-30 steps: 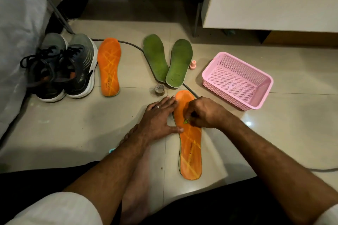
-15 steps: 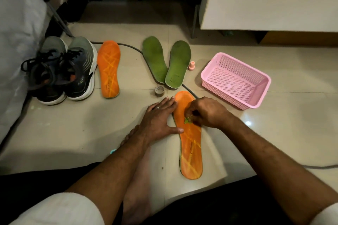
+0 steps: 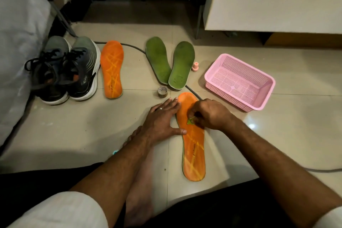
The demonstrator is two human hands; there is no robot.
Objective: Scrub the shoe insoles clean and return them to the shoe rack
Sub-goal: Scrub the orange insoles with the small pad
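Right hand [image 3: 209, 114]: fingers curled, pinching a small green scrubbing piece [image 3: 190, 121] against the near orange insole [image 3: 193, 146]; what the piece was could not be told. Near orange insole: flat on the tiled floor [image 3: 296, 135] beneath that hand, toe end beyond the knuckles, heel end toward the person. Left hand [image 3: 162, 118]: just beside the right, fingers straight and spread, palm flat on the floor, fingertips and thumb touching the insole's left edge; a ring on one finger. Small round brown item [image 3: 162, 91]: just beyond the left fingertips. Pair of green insoles [image 3: 170, 63]: farther out past both hands, side by side, heels touching. Small pink cap-like item [image 3: 195, 66]: just beside the right green insole. Pink mesh basket [image 3: 238, 81]: beyond and outward of the right hand. Second orange insole [image 3: 112, 69]: well apart from the left hand, on its outer side. Pair of dark sneakers [image 3: 68, 72]: just beside that insole, farther outward.
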